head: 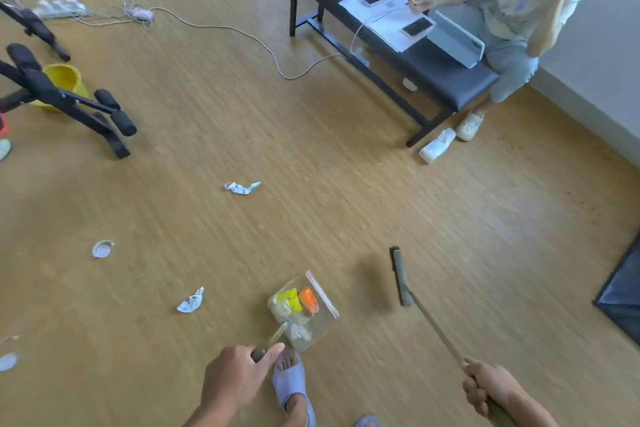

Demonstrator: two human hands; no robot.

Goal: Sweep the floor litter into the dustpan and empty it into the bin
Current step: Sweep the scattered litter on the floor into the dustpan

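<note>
Here the left hand (pixel 235 381) gripped the dustpan (pixel 304 312) handle; the right hand (pixel 485 388) clamped the broom (pixel 401 277) shaft. Crumpled paper (pixel 190 302) looked light, likely easily swept.

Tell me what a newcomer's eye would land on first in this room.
Low in the middle, the clear dustpan holds bright yellow and orange wrappers; the left hand grips its handle, and the right hand holds the broom just to its right. Crumpled paper scraps lie on the wooden floor to the left and beyond. At top right, a seated person shares a dark bench with phones and papers.
</note>
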